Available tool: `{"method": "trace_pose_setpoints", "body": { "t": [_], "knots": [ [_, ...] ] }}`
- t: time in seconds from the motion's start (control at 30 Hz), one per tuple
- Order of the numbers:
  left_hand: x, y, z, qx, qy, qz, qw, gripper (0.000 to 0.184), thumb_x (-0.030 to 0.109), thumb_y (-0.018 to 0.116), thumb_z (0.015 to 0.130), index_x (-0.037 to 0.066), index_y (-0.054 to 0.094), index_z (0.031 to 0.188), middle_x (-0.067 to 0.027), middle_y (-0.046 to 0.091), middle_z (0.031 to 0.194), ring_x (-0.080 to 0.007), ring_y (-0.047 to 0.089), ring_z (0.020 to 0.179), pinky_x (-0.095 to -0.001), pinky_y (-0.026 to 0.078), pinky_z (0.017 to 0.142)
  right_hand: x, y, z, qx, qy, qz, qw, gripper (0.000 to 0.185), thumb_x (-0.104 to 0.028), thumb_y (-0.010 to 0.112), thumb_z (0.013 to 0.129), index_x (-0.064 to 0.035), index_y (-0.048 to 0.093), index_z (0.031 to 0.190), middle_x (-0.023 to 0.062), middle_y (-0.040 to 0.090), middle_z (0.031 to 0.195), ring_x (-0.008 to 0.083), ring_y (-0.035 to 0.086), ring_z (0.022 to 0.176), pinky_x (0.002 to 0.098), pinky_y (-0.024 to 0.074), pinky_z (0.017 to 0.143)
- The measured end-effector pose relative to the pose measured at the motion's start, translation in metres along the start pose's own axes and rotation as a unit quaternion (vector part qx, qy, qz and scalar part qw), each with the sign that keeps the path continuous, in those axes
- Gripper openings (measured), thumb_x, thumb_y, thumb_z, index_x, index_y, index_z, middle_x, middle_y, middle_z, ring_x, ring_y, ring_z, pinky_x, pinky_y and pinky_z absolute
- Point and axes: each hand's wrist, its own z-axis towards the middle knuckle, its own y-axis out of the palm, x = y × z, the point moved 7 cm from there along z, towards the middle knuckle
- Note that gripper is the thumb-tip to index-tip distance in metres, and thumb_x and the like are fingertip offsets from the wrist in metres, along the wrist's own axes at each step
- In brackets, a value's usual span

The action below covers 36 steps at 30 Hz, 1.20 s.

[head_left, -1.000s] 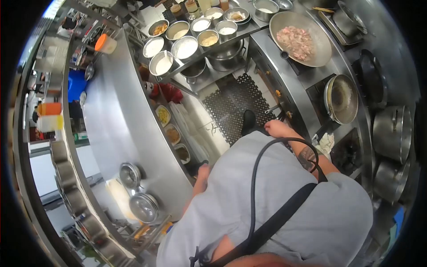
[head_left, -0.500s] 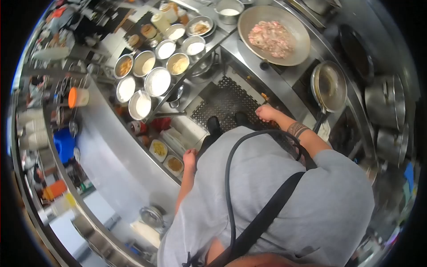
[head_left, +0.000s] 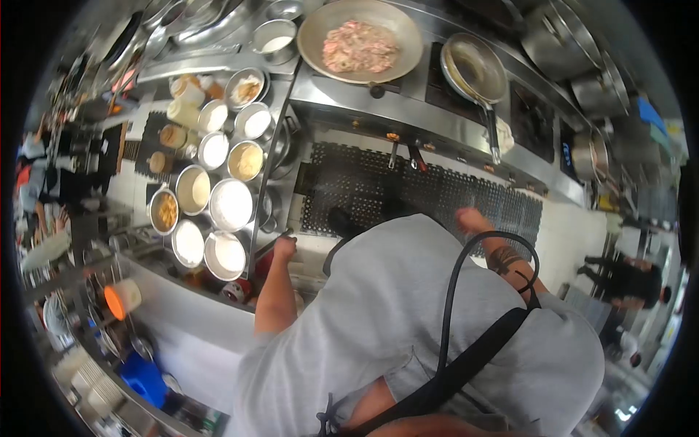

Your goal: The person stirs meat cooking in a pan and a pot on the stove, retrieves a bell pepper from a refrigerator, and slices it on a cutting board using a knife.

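Observation:
My left hand (head_left: 285,248) is closed, its fingers curled beside a thin metal bar under the corner of the counter with the bowls. Whether it grips that bar cannot be made out. My right hand (head_left: 472,219) hangs over the black perforated floor mat (head_left: 437,191), slightly blurred, fingers curled in with nothing visible in them. Nearest my left hand are metal containers, among them a white-filled one (head_left: 225,256) and a larger white-filled one (head_left: 231,205). Ahead on the range, a wide pan (head_left: 309,54) holds pinkish chopped meat (head_left: 358,46).
A frying pan (head_left: 475,69) sits on the burners, its handle sticking out past the range edge near a cloth (head_left: 502,138). Tall pots (head_left: 561,40) stand behind. An orange-rimmed tub (head_left: 122,298) is on the left counter. Another person (head_left: 625,280) is at the far right.
The view and my body have turned to the right, so the range now runs across the top. My left hand has come up beside the bar; my right hand has swung out over the mat.

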Motion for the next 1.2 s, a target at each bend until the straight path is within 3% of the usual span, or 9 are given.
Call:
{"method": "trace_pose_setpoints", "body": {
  "t": [0.07,0.27,0.47,0.6,0.73,0.8,0.9,1.03,1.2],
  "knots": [
    [-0.007,-0.036,0.011,-0.002,-0.232,-0.332,0.915,0.019,0.018,0.066,0.080,0.001,0.068,0.087,-0.0137,0.068,0.071,-0.0267,0.068,0.065,-0.0409,0.054,0.060,-0.009,0.036,-0.018,0.007,0.160,0.163,0.974,0.016,-0.014,0.062,0.077,-0.0038,0.070,0.086,0.0131,0.067,0.077,0.0314,0.068,0.069,0.0452,0.0545,0.061],
    [0.049,-0.089,0.058,0.079,-0.173,-0.382,0.904,0.022,0.018,0.064,0.084,0.000,0.071,0.092,-0.0113,0.070,0.073,-0.0197,0.066,0.064,-0.0358,0.051,0.059,-0.042,0.092,-0.025,0.014,0.167,0.061,0.984,0.016,-0.021,0.070,0.071,-0.0060,0.074,0.076,0.0145,0.071,0.078,0.0332,0.071,0.076,0.0466,0.0569,0.069],
    [0.149,-0.091,0.069,0.033,0.154,-0.002,0.988,0.020,0.018,0.055,0.088,0.007,0.072,0.088,-0.0160,0.072,0.082,-0.0317,0.070,0.073,-0.0430,0.054,0.065,-0.005,0.102,-0.020,0.072,0.284,0.264,0.919,0.021,-0.013,0.055,0.077,-0.0017,0.074,0.075,0.0176,0.069,0.070,0.0299,0.069,0.060,0.0430,0.0571,0.060],
    [0.136,-0.028,0.082,0.009,0.052,-0.034,0.998,0.018,0.021,0.057,0.086,0.010,0.071,0.088,-0.0162,0.070,0.082,-0.0356,0.069,0.078,-0.0454,0.054,0.068,0.007,0.070,-0.053,0.061,0.442,0.527,0.723,0.017,-0.016,0.059,0.083,-0.0042,0.071,0.084,0.0117,0.067,0.069,0.0248,0.065,0.052,0.0393,0.0547,0.048],
    [0.172,-0.024,0.057,-0.006,0.033,-0.079,0.996,0.019,0.022,0.058,0.087,0.009,0.071,0.089,-0.0167,0.070,0.083,-0.0350,0.069,0.078,-0.0448,0.054,0.068,0.033,0.074,-0.063,0.051,0.385,0.424,0.818,0.021,-0.017,0.056,0.087,-0.0048,0.073,0.087,0.0096,0.066,0.065,0.0228,0.065,0.052,0.0408,0.0543,0.047],
    [0.188,-0.020,0.056,0.002,0.040,-0.082,0.996,0.019,0.022,0.058,0.087,0.008,0.071,0.089,-0.0169,0.070,0.083,-0.0348,0.069,0.078,-0.0445,0.054,0.068,0.039,0.079,-0.083,0.077,0.444,0.545,0.707,0.019,-0.018,0.061,0.082,-0.0032,0.072,0.082,0.0103,0.067,0.065,0.0253,0.065,0.052,0.0397,0.0536,0.046],
    [0.209,-0.014,0.054,0.016,0.052,-0.073,0.996,0.020,0.023,0.058,0.088,0.007,0.071,0.089,-0.0173,0.071,0.083,-0.0344,0.068,0.077,-0.0440,0.054,0.069,0.062,0.139,-0.059,-0.069,0.160,0.075,0.982,0.019,-0.019,0.062,0.077,-0.0033,0.072,0.076,0.0123,0.068,0.068,0.0277,0.065,0.053,0.0410,0.0532,0.046],
    [0.234,-0.005,0.057,0.035,0.089,-0.055,0.994,0.021,0.024,0.058,0.089,0.006,0.070,0.090,-0.0178,0.071,0.084,-0.0339,0.068,0.077,-0.0434,0.054,0.069,0.105,0.168,-0.111,0.011,0.338,0.405,0.849,0.017,-0.019,0.063,0.073,-0.0056,0.074,0.074,0.0128,0.068,0.067,0.0289,0.067,0.058,0.0434,0.0529,0.047],
    [0.286,-0.006,0.059,0.124,0.268,0.077,0.953,0.023,0.025,0.059,0.089,0.004,0.070,0.090,-0.0184,0.071,0.084,-0.0332,0.068,0.076,-0.0426,0.053,0.069,0.135,0.146,-0.132,-0.028,0.228,0.254,0.939,0.015,-0.015,0.063,0.072,-0.0060,0.075,0.075,0.0132,0.068,0.066,0.0270,0.069,0.059,0.0427,0.0535,0.048]
  ]
}}
